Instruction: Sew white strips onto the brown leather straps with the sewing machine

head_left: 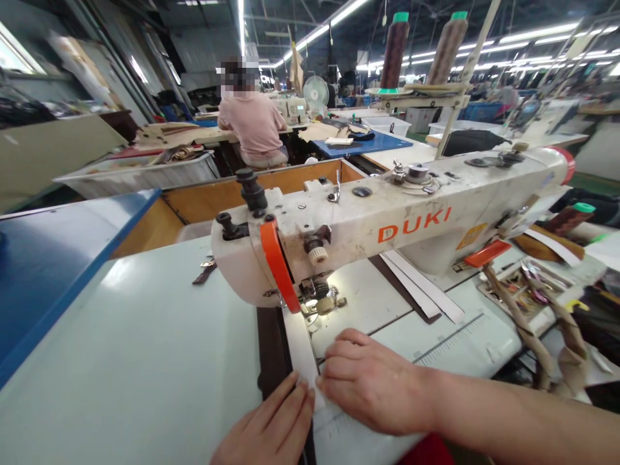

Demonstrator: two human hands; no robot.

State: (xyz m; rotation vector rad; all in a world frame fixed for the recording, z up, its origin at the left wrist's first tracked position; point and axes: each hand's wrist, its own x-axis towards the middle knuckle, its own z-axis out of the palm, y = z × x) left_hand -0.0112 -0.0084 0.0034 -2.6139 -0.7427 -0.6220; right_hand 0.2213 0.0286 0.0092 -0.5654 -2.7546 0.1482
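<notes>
We see the left hand with fingers extended, not clamped, fingertips resting on a white strip beside dark brown material. The right hand curls at the strip's right edge; we cannot tell whether it pinches anything. The strip leads up to a white sewing machine's lit needle area. Beyond, we see a seated co-worker in pink, facing away.

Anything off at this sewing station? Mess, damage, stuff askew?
Minor things only. A small dark scrap lies stray on the pale table, and the sewing machine has smudged casing. Loose strips poke out unevenly under its arm. No spill or breakage visible; the white strip looks fine.
</notes>
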